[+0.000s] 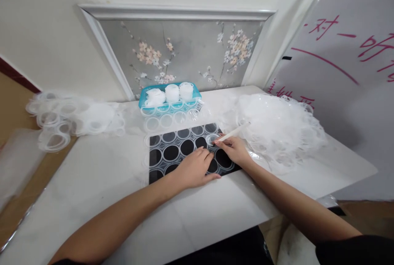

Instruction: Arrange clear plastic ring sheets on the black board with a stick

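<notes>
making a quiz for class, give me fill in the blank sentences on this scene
1. The right hand holds a thin white ____.
2. The left hand presses flat on a black sheet patterned with ____.
3. The basket by the wall is ____ in colour.
4. A heap of clear plastic lies to the ____ of the sheet.

Missing words: stick; circles; blue; right

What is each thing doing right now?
Left hand: flat on the black sheet.
Right hand: gripping a white stick.
White stick: tilted, tip at a clear ring.
Black sheet: lying flat on the table, circles showing.
Blue basket: holding white stacks.
</notes>
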